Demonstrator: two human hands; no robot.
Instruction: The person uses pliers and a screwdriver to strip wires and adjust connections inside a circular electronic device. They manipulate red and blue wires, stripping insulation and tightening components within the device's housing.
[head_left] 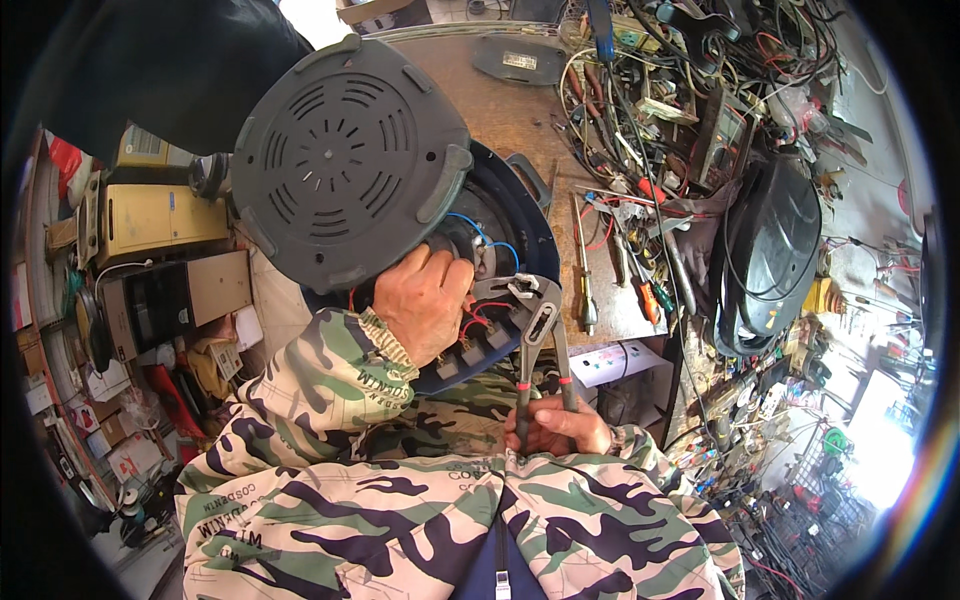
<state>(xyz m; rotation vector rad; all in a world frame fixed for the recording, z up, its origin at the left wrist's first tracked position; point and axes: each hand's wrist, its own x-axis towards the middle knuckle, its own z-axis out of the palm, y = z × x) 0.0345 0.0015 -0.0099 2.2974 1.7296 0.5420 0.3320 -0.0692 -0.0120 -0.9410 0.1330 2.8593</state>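
Yellow box [170,222]: off to my far left, above a dark-fronted appliance [158,308]
Round base [328,150]: dark grey, slotted with vents, tilted up over the housing, its lower edge just above my left knuckles
Left hand [425,300]: fingers curled in tight under the edge of the round base, back of the hand toward me; what they have hold of, if anything, is hidden, so I cannot tell
Housing [538,225]: dark blue, opened in front of me close to my lap, partly covered by the round base
Wires: blue ones [503,243] deeper inside the housing, red ones [478,322] just beside my left hand
Pliers [540,325]: upright, head by the housing's right side, red-banded handles spread apart
Right hand [575,428]: fingers closed around the pliers' handles, low near my jacket
Bench [500,110]: brown wood beyond the housing, a dark flat plate [518,60] lying at its far side
Screwdriver [588,310]: yellowish handle toward me, right of the pliers
Cable heap [690,100]: tangled on the bench's far right
Black shell [772,260]: farthest right, a cord draped across it
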